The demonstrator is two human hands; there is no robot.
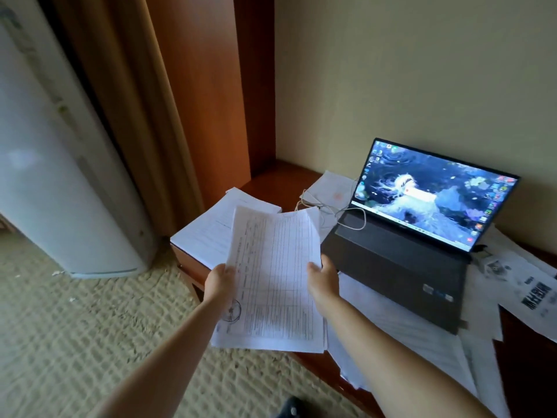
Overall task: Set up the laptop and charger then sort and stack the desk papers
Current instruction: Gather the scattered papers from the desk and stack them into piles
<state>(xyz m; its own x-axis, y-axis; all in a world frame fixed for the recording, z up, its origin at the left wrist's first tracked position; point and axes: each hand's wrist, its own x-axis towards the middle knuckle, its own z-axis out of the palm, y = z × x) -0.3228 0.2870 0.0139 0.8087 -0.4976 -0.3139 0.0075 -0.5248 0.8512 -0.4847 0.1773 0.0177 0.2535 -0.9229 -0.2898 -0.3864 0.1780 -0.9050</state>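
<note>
Desk [271, 176]: one laptop [401, 254]; two hands [219, 282] [324, 280] grip paper sheaf [274, 279].

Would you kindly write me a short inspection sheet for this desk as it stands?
Surface: wooden desk, mostly papered over.
Job's things: laptop open, screen lit; held sheets; paper stack at the desk's left end.
Clutter: loose papers under and around the laptop.
Grips: left hand and right hand each hold a side of the held sheets.
Cables: white cable looped over the laptop's corner.
Surroundings: curtain, carpet.
</note>
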